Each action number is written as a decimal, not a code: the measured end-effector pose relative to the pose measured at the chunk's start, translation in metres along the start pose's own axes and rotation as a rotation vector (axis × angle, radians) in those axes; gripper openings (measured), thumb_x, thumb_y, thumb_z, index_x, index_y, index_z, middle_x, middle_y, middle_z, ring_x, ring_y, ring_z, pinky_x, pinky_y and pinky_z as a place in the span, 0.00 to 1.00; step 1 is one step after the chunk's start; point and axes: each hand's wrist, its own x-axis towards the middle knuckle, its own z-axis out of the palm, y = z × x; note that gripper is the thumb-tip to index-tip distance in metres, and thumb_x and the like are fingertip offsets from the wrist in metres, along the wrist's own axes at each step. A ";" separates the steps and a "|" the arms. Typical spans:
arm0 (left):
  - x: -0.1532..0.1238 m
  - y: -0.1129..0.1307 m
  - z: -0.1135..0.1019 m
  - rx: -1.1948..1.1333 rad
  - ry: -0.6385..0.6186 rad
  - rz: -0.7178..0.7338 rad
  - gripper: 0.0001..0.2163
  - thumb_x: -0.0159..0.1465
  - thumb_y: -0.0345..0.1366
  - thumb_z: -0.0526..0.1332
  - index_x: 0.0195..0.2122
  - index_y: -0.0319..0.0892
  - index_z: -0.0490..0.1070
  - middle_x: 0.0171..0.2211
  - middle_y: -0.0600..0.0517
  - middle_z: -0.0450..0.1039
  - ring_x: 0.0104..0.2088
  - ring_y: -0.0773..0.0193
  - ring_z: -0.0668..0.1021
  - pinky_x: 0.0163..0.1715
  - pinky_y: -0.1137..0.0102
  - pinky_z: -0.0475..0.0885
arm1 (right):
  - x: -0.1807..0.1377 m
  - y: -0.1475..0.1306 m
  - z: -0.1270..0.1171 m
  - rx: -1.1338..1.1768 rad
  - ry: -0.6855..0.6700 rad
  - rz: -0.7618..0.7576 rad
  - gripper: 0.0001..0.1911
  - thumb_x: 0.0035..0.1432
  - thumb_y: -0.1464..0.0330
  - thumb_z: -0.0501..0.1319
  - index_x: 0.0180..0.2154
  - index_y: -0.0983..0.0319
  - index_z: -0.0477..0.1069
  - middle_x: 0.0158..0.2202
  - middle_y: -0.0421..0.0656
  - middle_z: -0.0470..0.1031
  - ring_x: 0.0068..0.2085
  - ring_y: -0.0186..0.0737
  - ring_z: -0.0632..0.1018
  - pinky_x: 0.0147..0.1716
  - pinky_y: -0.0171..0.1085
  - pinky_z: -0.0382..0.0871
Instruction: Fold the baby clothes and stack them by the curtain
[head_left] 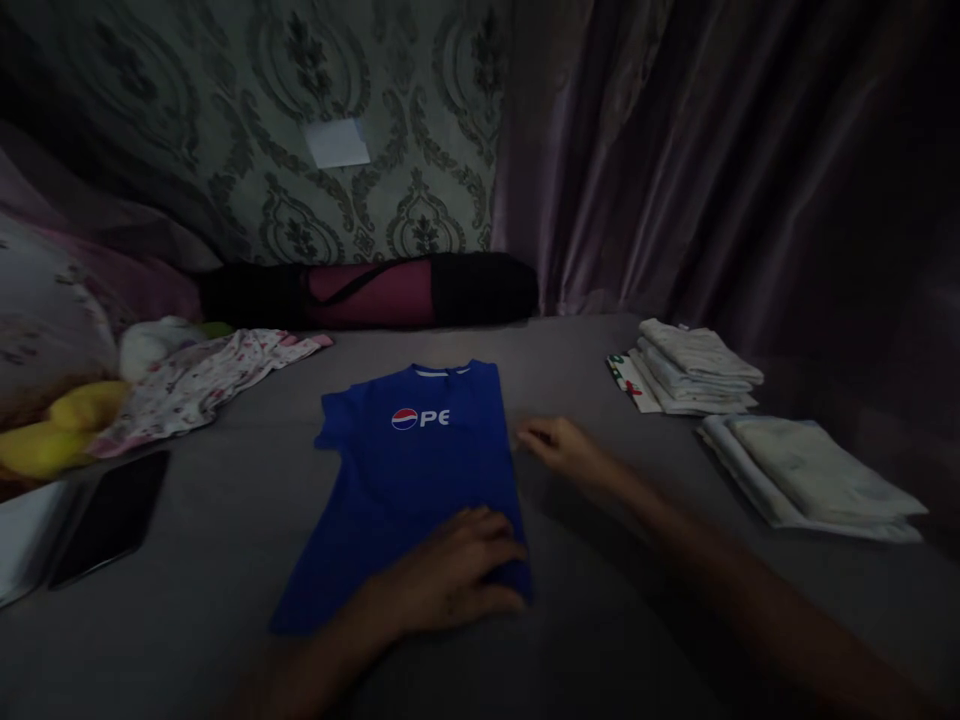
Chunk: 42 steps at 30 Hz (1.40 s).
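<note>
Our blue shirt point(405, 500) lies flat on the grey sheet point(210, 540), long axis pointing away from us. Our left hand point(457, 575) is nearer, laid right on its lower part, thumb out wide. Shirt's just left of our curled right hand point(562, 450); can't tell if that's pinching anything.

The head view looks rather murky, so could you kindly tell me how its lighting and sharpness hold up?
Head view: dim, nearly black at the far right; faint sheen on the purple curtain; soft shadow beside the right forearm, which is blurred; same head view: left hand slightly soft, but the white letters on the blue T-shirt legible.
</note>
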 end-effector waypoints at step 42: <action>-0.004 -0.030 0.084 0.643 0.423 0.090 0.20 0.67 0.43 0.53 0.60 0.49 0.60 0.60 0.46 0.64 0.58 0.56 0.68 0.56 0.61 0.63 | 0.149 0.022 0.069 -0.581 -0.084 0.184 0.35 0.66 0.56 0.35 0.66 0.72 0.46 0.68 0.51 0.43 0.68 0.46 0.45 0.64 0.48 0.36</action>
